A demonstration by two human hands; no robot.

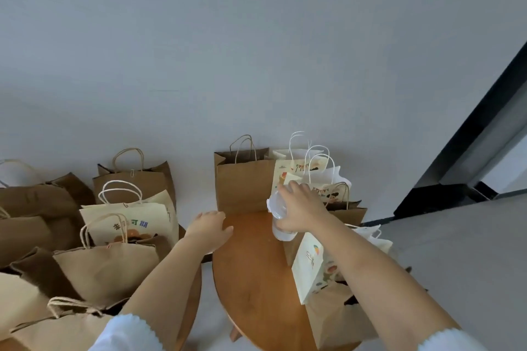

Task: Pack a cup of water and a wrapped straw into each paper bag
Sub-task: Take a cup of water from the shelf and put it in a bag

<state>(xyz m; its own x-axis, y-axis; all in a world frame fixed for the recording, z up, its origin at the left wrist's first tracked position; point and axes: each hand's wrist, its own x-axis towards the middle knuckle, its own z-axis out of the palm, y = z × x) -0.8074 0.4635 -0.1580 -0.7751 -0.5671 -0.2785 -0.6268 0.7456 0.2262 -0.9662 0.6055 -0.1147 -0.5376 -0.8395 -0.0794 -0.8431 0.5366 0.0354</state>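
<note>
Right hand (302, 208) is gripping the clear plastic cup (281, 218) from above, fingers clamped around its lid end. Left hand (209, 226) is resting with fingers relaxed on the round wooden counter (251, 265). Risk: cup is tilting, so it may spill or knock the brown paper bag (243, 182).

A plain pale grey wall (256, 51) fills the far side under soft, even light. A round wooden table (251, 271) stands near, and a dark door frame (467, 151) slants up at right
</note>
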